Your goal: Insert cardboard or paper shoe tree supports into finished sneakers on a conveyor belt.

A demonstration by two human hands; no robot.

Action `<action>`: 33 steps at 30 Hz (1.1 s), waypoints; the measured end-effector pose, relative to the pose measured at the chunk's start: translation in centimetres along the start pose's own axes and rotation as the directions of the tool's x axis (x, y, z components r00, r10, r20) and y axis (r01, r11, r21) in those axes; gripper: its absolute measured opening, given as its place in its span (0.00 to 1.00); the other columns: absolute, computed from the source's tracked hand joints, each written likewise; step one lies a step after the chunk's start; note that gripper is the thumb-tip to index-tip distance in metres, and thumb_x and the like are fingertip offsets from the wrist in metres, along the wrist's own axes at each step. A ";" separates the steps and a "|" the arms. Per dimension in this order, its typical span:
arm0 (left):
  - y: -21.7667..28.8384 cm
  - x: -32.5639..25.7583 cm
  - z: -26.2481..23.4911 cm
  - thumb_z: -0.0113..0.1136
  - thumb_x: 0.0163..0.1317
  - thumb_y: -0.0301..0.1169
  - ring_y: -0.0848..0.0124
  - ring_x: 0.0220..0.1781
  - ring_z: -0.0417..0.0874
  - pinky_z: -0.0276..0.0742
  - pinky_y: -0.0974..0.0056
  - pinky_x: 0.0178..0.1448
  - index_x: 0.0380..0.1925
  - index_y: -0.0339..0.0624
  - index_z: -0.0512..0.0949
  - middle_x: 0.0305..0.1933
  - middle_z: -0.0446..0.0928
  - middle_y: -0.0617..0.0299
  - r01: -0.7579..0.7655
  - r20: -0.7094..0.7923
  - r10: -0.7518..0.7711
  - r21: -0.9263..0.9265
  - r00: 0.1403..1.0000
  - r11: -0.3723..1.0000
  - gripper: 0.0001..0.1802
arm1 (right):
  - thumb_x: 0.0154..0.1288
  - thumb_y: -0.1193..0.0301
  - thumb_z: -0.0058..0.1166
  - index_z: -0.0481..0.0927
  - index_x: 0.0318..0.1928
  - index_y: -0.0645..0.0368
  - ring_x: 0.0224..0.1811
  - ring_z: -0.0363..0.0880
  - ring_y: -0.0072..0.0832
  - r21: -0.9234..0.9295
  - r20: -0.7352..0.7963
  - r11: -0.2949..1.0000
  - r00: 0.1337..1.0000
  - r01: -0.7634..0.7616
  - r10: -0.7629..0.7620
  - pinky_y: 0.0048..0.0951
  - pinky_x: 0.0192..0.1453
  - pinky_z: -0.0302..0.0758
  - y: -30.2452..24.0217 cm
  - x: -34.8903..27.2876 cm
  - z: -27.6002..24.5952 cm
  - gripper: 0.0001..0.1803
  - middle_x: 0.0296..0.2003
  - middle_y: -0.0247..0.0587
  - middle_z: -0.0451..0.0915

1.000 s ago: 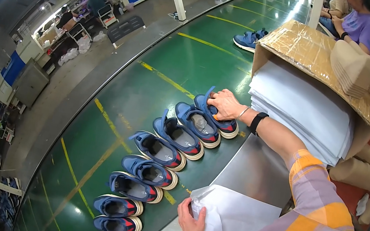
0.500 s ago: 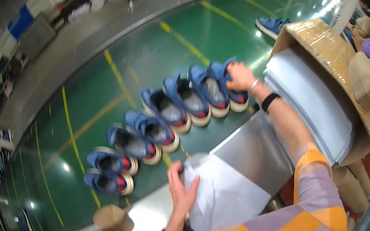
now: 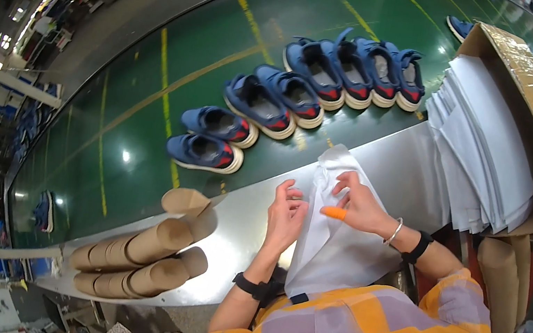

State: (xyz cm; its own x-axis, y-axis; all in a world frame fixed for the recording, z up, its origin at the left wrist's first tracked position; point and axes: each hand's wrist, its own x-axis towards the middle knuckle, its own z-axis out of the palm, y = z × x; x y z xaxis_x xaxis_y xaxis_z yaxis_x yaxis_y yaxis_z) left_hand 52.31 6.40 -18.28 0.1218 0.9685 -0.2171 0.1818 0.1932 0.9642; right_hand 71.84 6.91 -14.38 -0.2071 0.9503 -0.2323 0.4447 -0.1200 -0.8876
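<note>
In front of me on a metal ledge lies thin white paper (image 3: 336, 256), with raised folds along its left part. My right hand (image 3: 365, 208), with an orange cover on one digit, is over the paper, its fingers bent and apart. My left hand (image 3: 284, 220) is at the paper's left edge, fingers loosely curled and apart, nothing seen in them. Whether either hand touches the sheet is hard to tell. Beyond my hands stands a slanting row of blue shoes (image 3: 259, 105) with red heel patches and white soles, on a green belt.
On the right, an open cardboard box (image 3: 512, 49) holds a thick stack of white paper sheets (image 3: 485, 143). Nested brown cardboard forms (image 3: 139, 251) lie along the ledge at left. Another blue shoe (image 3: 45, 211) sits on the green belt (image 3: 115, 183) at far left.
My right hand has left the rightmost shoe and come back over the white paper near my left hand. The view has turned, so the shoes now appear higher and the brown forms show fully.
</note>
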 end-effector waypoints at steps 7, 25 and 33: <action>4.1 -2.7 -5.7 0.52 0.48 0.19 0.57 0.52 0.75 0.70 0.57 0.56 0.48 0.37 0.71 0.46 0.74 0.51 -0.290 -0.147 0.455 0.592 0.879 0.752 0.22 | 0.50 0.87 0.58 0.61 0.51 0.63 0.31 0.71 0.17 0.535 -0.034 0.844 0.999 0.034 -0.019 0.15 0.35 0.70 0.9 1.6 5.7 0.29 0.40 0.39 0.68; 6.2 -1.5 -13.2 0.52 0.59 0.32 0.64 0.33 0.83 0.76 0.61 0.40 0.41 0.37 0.77 0.31 0.81 0.55 -0.303 -0.191 0.357 0.260 0.914 0.917 0.13 | 0.56 0.77 0.60 0.63 0.62 0.61 0.53 0.71 0.26 0.586 0.140 0.684 0.777 0.435 -0.614 0.27 0.57 0.69 -14.1 4.0 9.2 0.33 0.51 0.40 0.70; 8.4 -2.5 -8.5 0.39 0.72 0.45 0.70 0.51 0.74 0.66 0.64 0.58 0.50 0.33 0.72 0.53 0.72 0.59 -0.215 -0.006 0.236 -0.435 0.972 0.874 0.25 | 0.41 0.70 0.70 0.58 0.65 0.55 0.60 0.66 0.47 -0.366 -0.013 0.501 0.534 0.784 -0.845 0.39 0.63 0.65 -12.7 3.2 6.9 0.49 0.59 0.49 0.66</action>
State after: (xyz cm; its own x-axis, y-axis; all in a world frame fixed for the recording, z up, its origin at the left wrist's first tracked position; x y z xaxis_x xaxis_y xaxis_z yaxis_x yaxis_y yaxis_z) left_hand 45.28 6.95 -8.34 0.1553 0.9877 0.0174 -0.2916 0.0290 0.9561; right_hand 59.56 9.52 -6.60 -0.4757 0.6128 0.6311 0.3792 0.7902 -0.4815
